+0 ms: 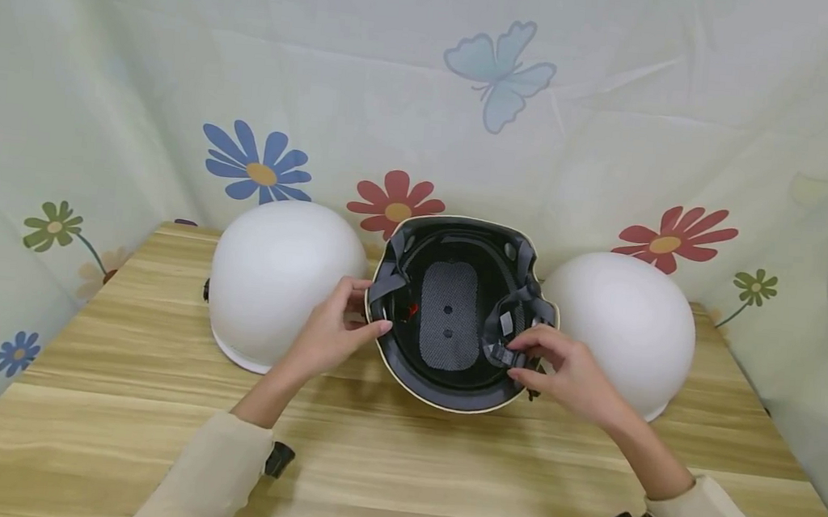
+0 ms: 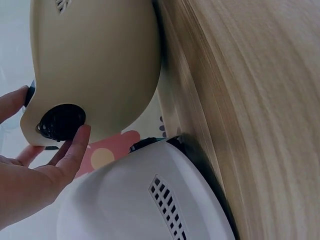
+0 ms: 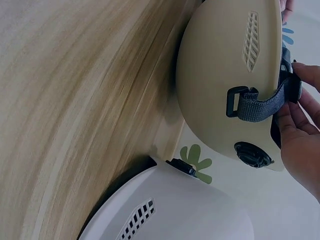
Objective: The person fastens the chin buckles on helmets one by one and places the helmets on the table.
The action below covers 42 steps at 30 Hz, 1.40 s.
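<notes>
A beige helmet (image 1: 447, 397) rests on the table with its black padded inside facing me. My left hand (image 1: 331, 331) grips its left rim, thumb on the inner edge and fingers on the outside. In the left wrist view those fingers are around a round black knob (image 2: 62, 122) on the shell. My right hand (image 1: 571, 375) pinches the dark grey chin strap (image 3: 262, 107) at the helmet's right side. The strap's end hangs over the rim against the outer shell, with a black buckle (image 3: 232, 102). Another black knob (image 3: 252, 155) sits below it.
White helmets stand dome up close on both sides, one at the left (image 1: 284, 281) and one at the right (image 1: 620, 331). The wooden table (image 1: 396, 484) ends at a flower-printed curtain (image 1: 369, 84) behind them.
</notes>
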Each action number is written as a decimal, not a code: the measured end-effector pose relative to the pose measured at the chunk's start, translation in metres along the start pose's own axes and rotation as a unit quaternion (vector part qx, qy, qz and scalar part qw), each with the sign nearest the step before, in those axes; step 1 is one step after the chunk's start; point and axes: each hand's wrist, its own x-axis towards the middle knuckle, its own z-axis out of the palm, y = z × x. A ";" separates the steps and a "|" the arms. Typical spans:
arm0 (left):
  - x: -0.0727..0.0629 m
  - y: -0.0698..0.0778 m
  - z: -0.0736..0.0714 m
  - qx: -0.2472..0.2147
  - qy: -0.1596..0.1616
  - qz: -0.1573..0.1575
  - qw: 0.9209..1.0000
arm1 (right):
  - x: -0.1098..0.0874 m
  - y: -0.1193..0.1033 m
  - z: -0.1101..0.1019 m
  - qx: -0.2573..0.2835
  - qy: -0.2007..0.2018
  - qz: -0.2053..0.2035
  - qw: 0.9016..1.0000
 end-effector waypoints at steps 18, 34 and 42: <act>0.005 0.003 -0.004 0.034 0.013 -0.002 0.999 | 0.004 0.003 -0.002 0.014 -0.011 0.003 1.000; 0.013 0.015 -0.009 0.089 0.003 -0.001 0.996 | 0.005 0.004 -0.003 0.008 -0.005 0.008 1.000; 0.031 0.033 -0.014 0.132 -0.005 0.053 0.990 | 0.007 0.003 -0.001 0.000 -0.002 0.006 1.000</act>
